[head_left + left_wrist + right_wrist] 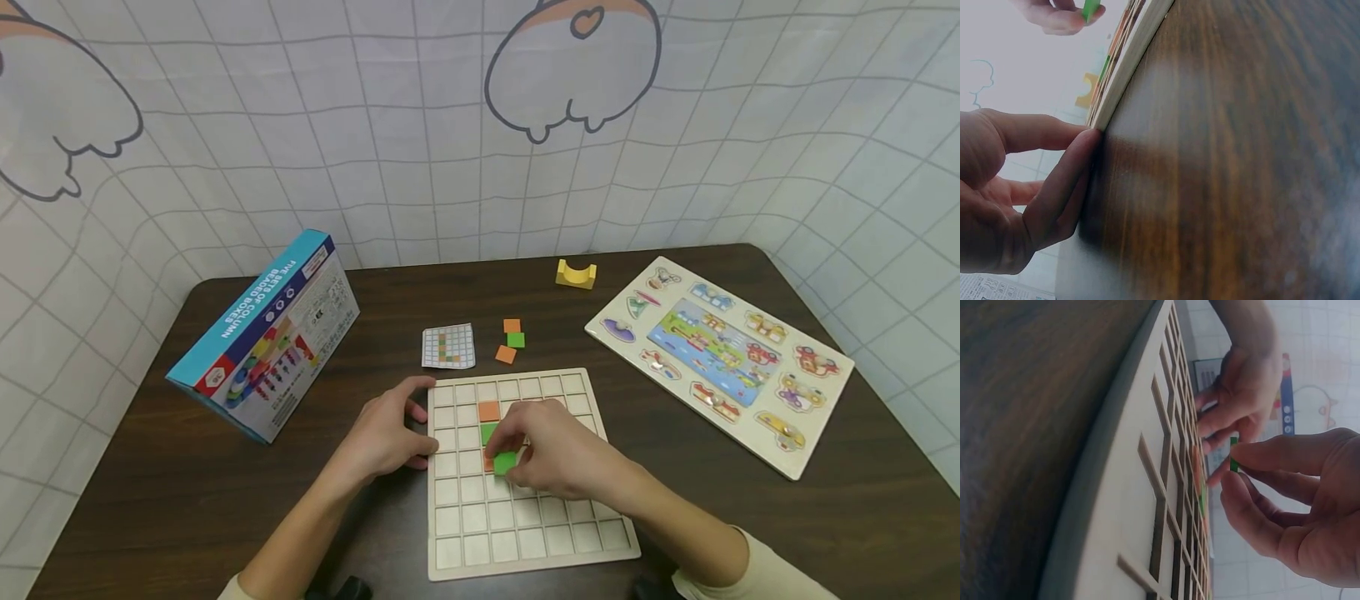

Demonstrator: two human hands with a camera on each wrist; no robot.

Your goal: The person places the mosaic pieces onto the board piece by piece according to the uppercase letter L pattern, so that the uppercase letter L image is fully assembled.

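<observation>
My right hand point(558, 450) is over the middle of a wooden grid board point(532, 542), pinching a green square tile point(1234, 454) between thumb and fingertips. Just above the board, the tile is held on edge in the right wrist view. One column of the board holds an orange tile point(488, 411), a green tile point(487, 432) and another orange tile point(488, 461), the lower two partly covered. My left hand point(386, 429) holds the board's left edge, its thumb and a finger meeting there in the left wrist view.
Behind the board lie a small pattern card point(448, 346) and loose tiles: orange point(512, 325), green point(515, 340) and orange point(506, 354). A toy box point(273, 342) stands left, a picture puzzle point(720, 367) lies right, and a yellow arch block point(576, 274) is at the back.
</observation>
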